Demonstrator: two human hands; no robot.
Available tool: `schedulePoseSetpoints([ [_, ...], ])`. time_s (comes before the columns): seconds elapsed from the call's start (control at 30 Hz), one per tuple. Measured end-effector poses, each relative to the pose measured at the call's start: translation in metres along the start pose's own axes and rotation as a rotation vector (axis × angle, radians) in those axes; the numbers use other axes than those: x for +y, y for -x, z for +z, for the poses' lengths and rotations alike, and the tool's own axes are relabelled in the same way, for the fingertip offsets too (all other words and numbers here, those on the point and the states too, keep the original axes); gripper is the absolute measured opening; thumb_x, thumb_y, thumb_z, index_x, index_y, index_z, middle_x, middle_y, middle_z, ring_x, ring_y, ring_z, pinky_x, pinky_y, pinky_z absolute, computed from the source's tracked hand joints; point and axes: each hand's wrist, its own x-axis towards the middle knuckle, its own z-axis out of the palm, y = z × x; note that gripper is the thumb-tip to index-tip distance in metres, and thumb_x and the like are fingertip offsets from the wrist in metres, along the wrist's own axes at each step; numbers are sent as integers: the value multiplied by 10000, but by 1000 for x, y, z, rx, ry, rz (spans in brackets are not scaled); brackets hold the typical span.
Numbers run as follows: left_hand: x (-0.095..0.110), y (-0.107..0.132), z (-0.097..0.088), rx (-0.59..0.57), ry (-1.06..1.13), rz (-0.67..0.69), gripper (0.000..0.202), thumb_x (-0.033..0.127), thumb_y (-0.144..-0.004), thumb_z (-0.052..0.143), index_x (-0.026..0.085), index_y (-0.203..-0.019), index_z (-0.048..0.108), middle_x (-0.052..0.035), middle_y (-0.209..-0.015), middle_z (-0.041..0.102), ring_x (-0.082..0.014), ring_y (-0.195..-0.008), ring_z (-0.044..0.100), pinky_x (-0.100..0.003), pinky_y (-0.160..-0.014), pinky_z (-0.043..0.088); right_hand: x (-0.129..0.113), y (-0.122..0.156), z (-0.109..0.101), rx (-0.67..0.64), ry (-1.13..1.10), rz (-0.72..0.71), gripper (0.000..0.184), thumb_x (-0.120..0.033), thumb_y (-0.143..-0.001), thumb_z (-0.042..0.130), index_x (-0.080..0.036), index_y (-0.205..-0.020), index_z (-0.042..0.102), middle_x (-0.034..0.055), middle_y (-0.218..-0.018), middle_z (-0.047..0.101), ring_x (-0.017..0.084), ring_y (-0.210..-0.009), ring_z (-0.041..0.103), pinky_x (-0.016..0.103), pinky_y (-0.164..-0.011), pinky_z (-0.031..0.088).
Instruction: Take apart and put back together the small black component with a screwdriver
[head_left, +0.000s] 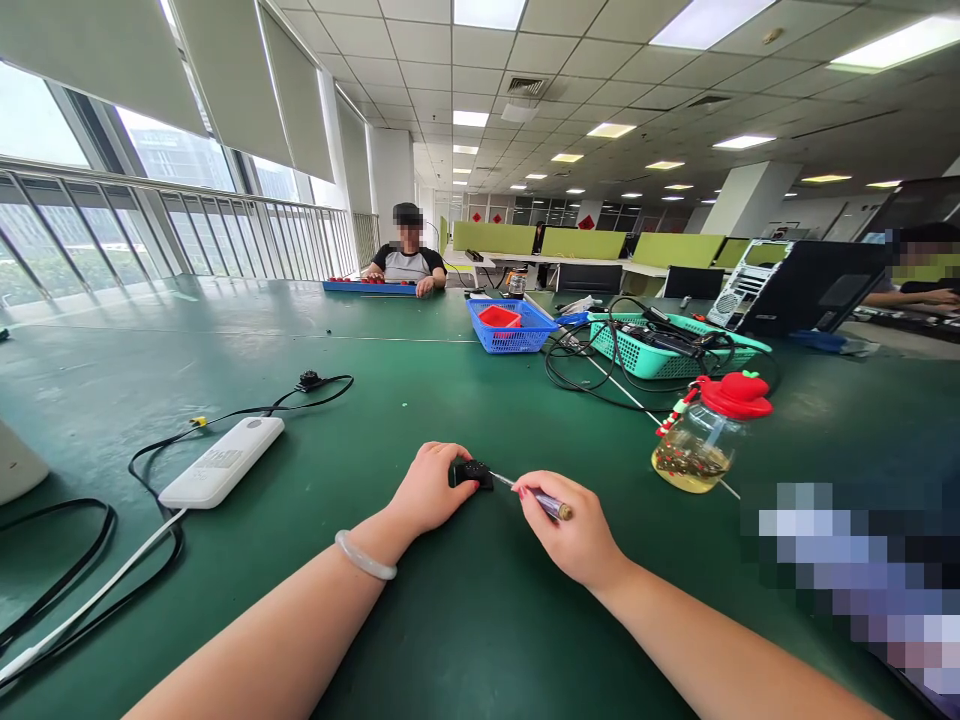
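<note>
My left hand (431, 490) is closed on a small black part (472, 473) and holds it down on the green table (465, 620). My right hand (570, 535) pinches a slim screwdriver (536, 497) whose metal tip reaches into the black part. A pale bangle sits on my left wrist. Both forearms stretch forward from the near edge.
A white power bank (223, 461) with black and white cables lies at the left. A glass jar with a red lid (705, 440) stands at the right. Further back are a blue basket (510, 327), a teal basket of cables (667, 348), and a seated person (407, 262).
</note>
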Motion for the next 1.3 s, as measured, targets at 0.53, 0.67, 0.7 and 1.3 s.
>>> schedulePoseSetpoints([
  [0.53,2,0,0,-53,20,1,357,236,-755,627,277,-1109,654,-29,-1106,701,-249,-1159,547,-409,-1029,443,-6,3,0,-205,65,-231,202,-119,-815,509,-247,-917,629,14,-824,667,158,-712,604,285,-688,480],
  [0.67,2,0,0,-58,15,5,358,246,-763,621,266,-1120,641,-34,-1115,697,-252,-1157,540,-413,-1024,439,-7,3,-1,-217,131,-296,173,-123,-810,505,-230,-891,615,17,-794,649,154,-678,568,286,-661,453],
  [0.7,2,0,0,-62,14,2,362,247,-766,618,263,-1126,637,-35,-1119,696,-252,-1152,542,-414,-1021,440,-8,3,-1,-226,150,-307,165,-127,-811,504,-226,-885,614,19,-788,643,154,-675,561,288,-659,448],
  [1.3,4,0,-1,-81,-28,-8,304,283,-756,645,247,-1059,645,-34,-1055,697,-269,-1081,550,-422,-956,457,-18,10,8,-198,344,-424,123,-108,-793,511,-187,-789,606,10,-691,592,150,-633,490,346,-797,412],
])
